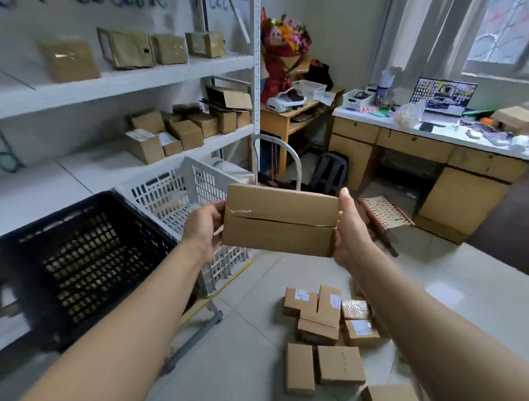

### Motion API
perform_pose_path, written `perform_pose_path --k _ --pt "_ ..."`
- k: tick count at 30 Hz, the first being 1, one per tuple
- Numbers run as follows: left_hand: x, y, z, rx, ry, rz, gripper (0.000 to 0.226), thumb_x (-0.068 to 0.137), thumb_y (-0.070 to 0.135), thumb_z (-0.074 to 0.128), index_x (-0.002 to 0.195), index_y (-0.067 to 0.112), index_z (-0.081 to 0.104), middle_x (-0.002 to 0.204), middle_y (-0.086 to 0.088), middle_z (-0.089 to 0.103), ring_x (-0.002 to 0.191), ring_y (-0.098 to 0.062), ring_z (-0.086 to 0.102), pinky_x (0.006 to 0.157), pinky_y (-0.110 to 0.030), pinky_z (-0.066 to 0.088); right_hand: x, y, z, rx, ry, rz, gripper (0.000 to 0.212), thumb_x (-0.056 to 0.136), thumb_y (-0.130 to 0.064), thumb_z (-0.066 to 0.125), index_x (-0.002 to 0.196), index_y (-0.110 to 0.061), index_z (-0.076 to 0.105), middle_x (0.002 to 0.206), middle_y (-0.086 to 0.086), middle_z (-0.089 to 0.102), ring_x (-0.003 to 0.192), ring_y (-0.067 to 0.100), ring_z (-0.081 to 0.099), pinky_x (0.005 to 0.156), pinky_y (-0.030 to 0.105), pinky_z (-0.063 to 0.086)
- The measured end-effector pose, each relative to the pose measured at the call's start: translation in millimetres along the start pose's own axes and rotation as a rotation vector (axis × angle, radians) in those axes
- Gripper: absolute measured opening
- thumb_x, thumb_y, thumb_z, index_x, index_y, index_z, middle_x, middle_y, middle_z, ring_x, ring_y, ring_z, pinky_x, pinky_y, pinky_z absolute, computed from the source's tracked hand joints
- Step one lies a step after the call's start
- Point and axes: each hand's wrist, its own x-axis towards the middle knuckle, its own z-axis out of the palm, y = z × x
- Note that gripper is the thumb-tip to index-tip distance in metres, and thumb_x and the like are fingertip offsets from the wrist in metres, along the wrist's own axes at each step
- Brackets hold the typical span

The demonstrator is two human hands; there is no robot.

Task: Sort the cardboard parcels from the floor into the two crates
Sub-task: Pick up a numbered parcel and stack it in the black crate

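The person's two bare arms reach out from the bottom of the view. Low on the right, a heap of floor parcels (327,329) waits on the tiles, some with white labels facing up. Close on the left sits the black crate (54,218); what is inside it is too blurred to tell.

Farther out, the left hand (202,227) and the right hand (352,232) hold the held parcel (280,221) up in the air, one hand on each short end. The left thumb pinches the front edge. The right palm presses the other end with its thumb pointing up. The side facing the person shows only a taped seam and no label.

Just behind the left hand is the white crate (154,180), next to the black one.

To do this step well, the person should likely turn the parcel over to find its label and then pick a crate. Both hands should stay on it until it is over that crate. It should go in low and flat, not be dropped.

Far back stand a shelf (125,76) with more boxes and a desk (444,139).
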Motion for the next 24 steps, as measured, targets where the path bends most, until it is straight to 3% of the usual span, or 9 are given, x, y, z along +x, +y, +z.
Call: perform_pose_path --k 3,5,9,15,19,22,24 --pt "-5.3 1.3 -11.1 -0.001 0.063 0.006 0.037 0.096 0.045 0.043 0.077 0.021 0.064 0.072 0.006 0.064 0.074 -0.013 0.056 0.066 -0.031 0.044 7.2 10.7 10.7 -0.025 -0.065 0.006 0.04 0.088 -0.055 0.05 0.105 -0.022 0.066 0.112 0.001 0.067 0.1 0.017 0.061 0.078 0.036 0.052" --pt "-4.2 -0.7 -18.9 -0.001 0.099 0.01 0.038 0.093 0.055 0.045 0.083 0.026 0.067 0.084 0.005 0.066 0.079 -0.013 0.058 0.071 -0.032 0.045 8.7 15.0 19.9 -0.043 -0.108 -0.005 0.033 0.091 -0.051 0.048 0.104 -0.025 0.066 0.112 0.0 0.067 0.096 0.017 0.061 0.067 0.033 0.051" --pt "5.3 -2.9 -39.1 -0.037 0.192 -0.03 0.023 0.092 0.039 0.053 0.079 0.024 0.065 0.087 0.0 0.063 0.084 -0.019 0.056 0.076 -0.033 0.042 23.9 21.6 46.6 -0.064 -0.16 0.008 0.036 0.089 -0.057 0.051 0.105 -0.028 0.066 0.103 0.003 0.073 0.092 0.022 0.069 0.062 0.034 0.054" --pt "59.7 6.2 -76.8 -0.061 0.25 -0.021 0.023 0.089 0.019 0.051 0.066 0.019 0.05 0.067 0.0 0.052 0.062 -0.014 0.048 0.059 -0.027 0.035 73.0 34.8 107.9 -0.142 -0.16 -0.01 0.028 0.089 -0.044 0.055 0.102 -0.021 0.065 0.1 0.007 0.071 0.083 0.024 0.066 0.07 0.036 0.055" --pt "115.7 14.9 -110.5 -0.039 0.261 -0.023 0.011 0.082 0.009 0.049 0.074 0.016 0.048 0.075 -0.006 0.047 0.067 -0.017 0.045 0.057 -0.028 0.031 116.0 41.9 160.4 -0.137 -0.198 -0.054 0.025 0.087 -0.024 0.054 0.107 -0.013 0.064 0.1 0.008 0.07 0.083 0.027 0.065 0.071 0.039 0.054" --pt "160.2 22.4 -131.5 -0.032 0.267 -0.031 0.01 0.082 0.006 0.048 0.085 0.014 0.053 0.083 -0.008 0.052 0.068 -0.017 0.049 0.056 -0.027 0.034 148.5 47.6 197.6 -0.131 -0.179 -0.033 0.041 0.08 -0.032 0.059 0.117 -0.016 0.06 0.112 0.01 0.067 0.092 0.03 0.068 0.064 0.039 0.058" --pt "188.2 27.0 -141.9 -0.018 0.276 -0.038 0.013 0.084 0.005 0.047 0.077 0.013 0.053 0.081 -0.008 0.052 0.067 -0.017 0.048 0.056 -0.027 0.034 170.5 53.0 217.6 -0.112 -0.16 -0.034 0.046 0.078 -0.04 0.056 0.121 -0.021 0.059 0.113 0.01 0.068 0.096 0.03 0.068 0.073 0.046 0.059"
